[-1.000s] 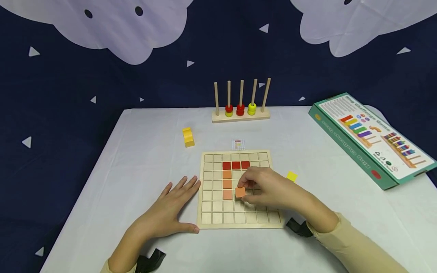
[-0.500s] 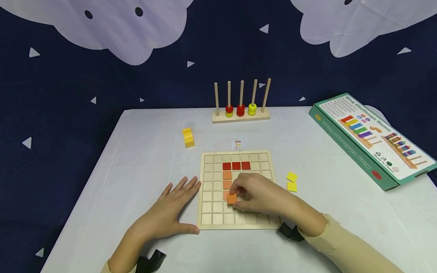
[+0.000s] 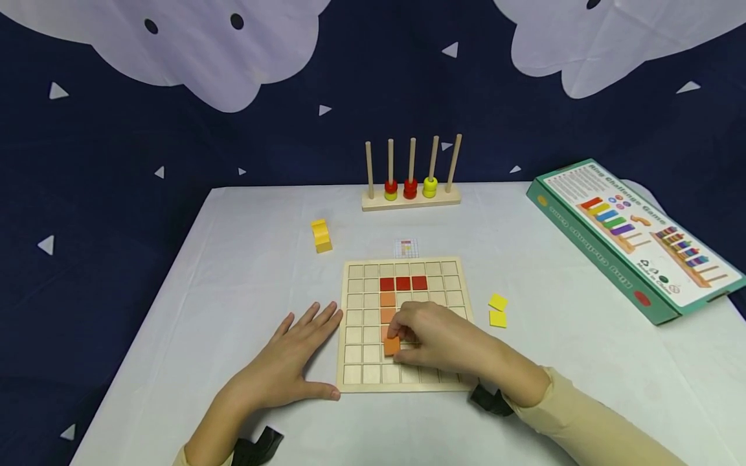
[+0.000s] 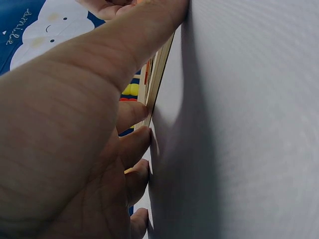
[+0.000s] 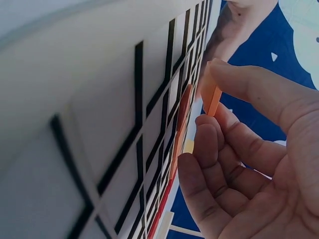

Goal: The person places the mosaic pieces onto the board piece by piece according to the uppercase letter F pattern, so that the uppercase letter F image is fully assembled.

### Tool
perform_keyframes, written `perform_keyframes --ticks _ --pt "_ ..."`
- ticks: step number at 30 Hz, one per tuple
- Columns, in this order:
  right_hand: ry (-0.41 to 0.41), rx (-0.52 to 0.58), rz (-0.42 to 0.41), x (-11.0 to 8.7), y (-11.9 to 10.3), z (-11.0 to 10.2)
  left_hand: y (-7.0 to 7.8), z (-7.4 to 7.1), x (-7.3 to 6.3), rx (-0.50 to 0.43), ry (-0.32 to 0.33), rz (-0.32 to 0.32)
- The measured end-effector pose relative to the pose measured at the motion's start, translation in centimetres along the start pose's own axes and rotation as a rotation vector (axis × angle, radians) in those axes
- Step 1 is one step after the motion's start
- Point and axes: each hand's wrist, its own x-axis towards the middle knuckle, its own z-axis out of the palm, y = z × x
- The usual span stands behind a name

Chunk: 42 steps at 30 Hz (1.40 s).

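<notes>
A wooden grid board (image 3: 354, 374) lies on the white table. My right hand (image 3: 434, 333) pinches an orange square tile (image 3: 392, 346) between thumb and fingers, close over the board below a column of orange tiles (image 3: 387, 315). In the right wrist view the pinched tile (image 5: 213, 102) is seen edge-on, tilted off the grid. Red tiles (image 3: 403, 283) fill part of an upper row. With fingers spread, my left hand (image 3: 291, 362) lies flat on the table, its fingertips and thumb right at the board's left edge; the left wrist view shows those fingers (image 4: 134, 147) straight against the cloth.
Two yellow tiles (image 3: 498, 310) lie right of the board. A small pattern card (image 3: 406, 248) and yellow wooden blocks (image 3: 322, 235) are behind it. Farther back stands a peg rack (image 3: 411, 198) with red and yellow rings. A green game box (image 3: 635, 239) occupies the right side.
My right hand has carried the orange tile left and toward me, to just below the orange column. Its move uncovers the second yellow tile. My left hand stays put.
</notes>
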Motion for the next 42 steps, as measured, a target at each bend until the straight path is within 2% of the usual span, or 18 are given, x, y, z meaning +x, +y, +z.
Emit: perform_keyframes --ticks 12,22,31,42 --pt "-0.028 -0.006 0.016 0.03 -0.21 0.44 -0.13 -0.01 -0.03 -0.002 0.002 -0.005" --pt "-0.006 -0.034 -0.003 0.14 -0.31 0.77 -0.22 -0.05 -0.01 0.008 0.009 0.002" --pt "-0.008 -0.07 0.003 -0.01 -0.39 1.01 0.0 0.34 -0.05 -0.023 0.005 0.015" --pt "0.0 -0.012 -0.012 0.11 -0.17 0.93 -0.13 0.16 -0.03 -0.001 0.013 0.019"
